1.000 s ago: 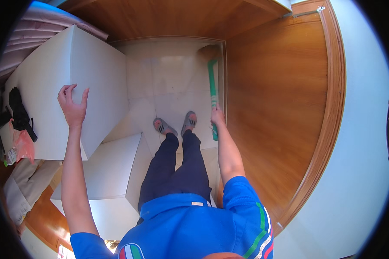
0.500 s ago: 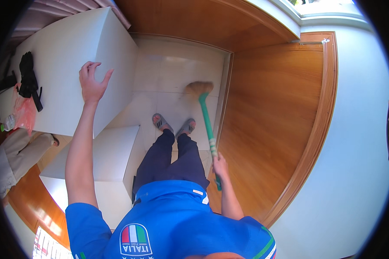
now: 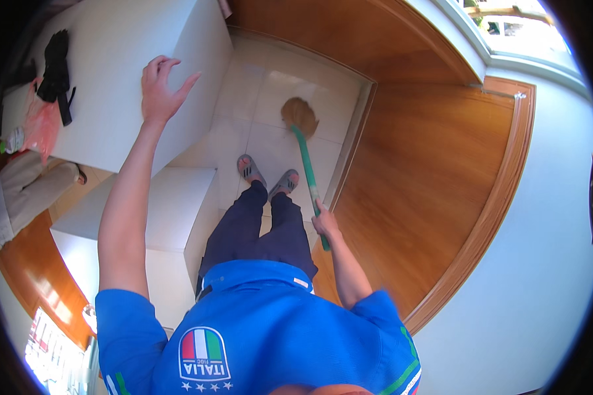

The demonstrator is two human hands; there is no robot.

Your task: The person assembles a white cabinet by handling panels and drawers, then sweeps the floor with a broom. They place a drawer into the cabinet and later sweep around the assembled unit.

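The broom [image 3: 306, 161] has a green handle [image 3: 311, 179] and a brown, blurred bristle head [image 3: 299, 117]; it is slanted, with its head over the pale floor tiles [image 3: 280, 80], whether touching is not clear

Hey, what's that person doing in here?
The person in the blue shirt has a broom, with the right hand closed round its green handle near the end. Its tan bristles are over the floor tiles, ahead of the person's feet. The left hand is empty, fingers curved, in front of the big white block. A black bundle and a pink plastic bag lie on that block.
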